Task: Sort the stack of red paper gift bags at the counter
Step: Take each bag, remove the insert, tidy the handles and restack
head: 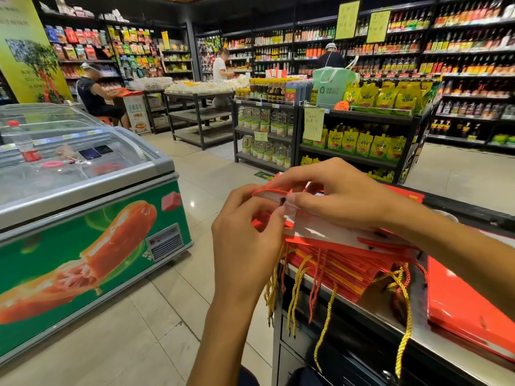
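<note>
Nearest, a second pile of red bags (468, 310) lies flat at the counter (390, 310) front edge. Beyond it the stack of red paper gift bags (342, 263) sits at the counter's left end, gold and red cord handles (295, 291) hanging over the edge. The left hand (245, 235) and right hand (334, 196) both pinch the top bag (320, 221) at its folded rim, lifted off the stack. The paper looks light, stiff, easily creased — best held by that reinforced rim, not the loose cords. Behind, a chest freezer (83, 190) — then shelves.
</note>
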### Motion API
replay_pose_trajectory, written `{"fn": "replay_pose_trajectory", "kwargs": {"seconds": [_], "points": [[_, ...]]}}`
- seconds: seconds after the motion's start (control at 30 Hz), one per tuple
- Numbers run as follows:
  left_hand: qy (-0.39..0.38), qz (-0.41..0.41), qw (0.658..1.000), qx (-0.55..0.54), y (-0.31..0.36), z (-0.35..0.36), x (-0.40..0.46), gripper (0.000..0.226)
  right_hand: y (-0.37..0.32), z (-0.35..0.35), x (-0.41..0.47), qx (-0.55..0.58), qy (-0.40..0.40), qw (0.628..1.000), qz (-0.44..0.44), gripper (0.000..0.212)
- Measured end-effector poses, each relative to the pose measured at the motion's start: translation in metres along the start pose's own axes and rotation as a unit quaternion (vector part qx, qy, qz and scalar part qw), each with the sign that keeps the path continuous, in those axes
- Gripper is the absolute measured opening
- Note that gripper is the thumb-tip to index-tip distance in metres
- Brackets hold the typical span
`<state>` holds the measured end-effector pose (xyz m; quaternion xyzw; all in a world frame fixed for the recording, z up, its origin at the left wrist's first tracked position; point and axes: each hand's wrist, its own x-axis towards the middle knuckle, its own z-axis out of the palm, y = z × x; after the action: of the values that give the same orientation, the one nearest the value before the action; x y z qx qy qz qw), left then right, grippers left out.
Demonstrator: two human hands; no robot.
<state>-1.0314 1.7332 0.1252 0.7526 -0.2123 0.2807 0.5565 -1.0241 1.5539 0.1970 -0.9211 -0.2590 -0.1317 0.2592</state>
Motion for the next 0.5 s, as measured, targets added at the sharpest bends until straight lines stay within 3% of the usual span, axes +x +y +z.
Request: {"fn": "replay_pose_trajectory", "kwargs": {"seconds": [0.1, 0.2, 0.4, 0.5], "points": [[-0.028, -0.021, 0.999, -0.013, -0.008, -0.009, 0.002, 0.004, 0.007, -0.009, 0.0, 0.049, -0.078, 0.994, 0.057, 0.022], [-0.059, -0.038, 0.997, -0.023, -0.016, -0.018, 0.003, 0.006, 0.017, -0.009, -0.005, 0.057, -0.093, 0.991, 0.076, 0.025], [-0.043, -0.052, 0.989, -0.13, -0.015, -0.022, 0.002, 0.017, 0.031, 0.0, -0.012, 0.092, -0.006, 0.994, 0.065, 0.011], [-0.027, -0.082, 0.993, -0.074, -0.014, -0.015, 0.006, 0.011, 0.033, 0.004, -0.012, 0.115, 0.037, 0.992, 0.046, 0.012]]}}
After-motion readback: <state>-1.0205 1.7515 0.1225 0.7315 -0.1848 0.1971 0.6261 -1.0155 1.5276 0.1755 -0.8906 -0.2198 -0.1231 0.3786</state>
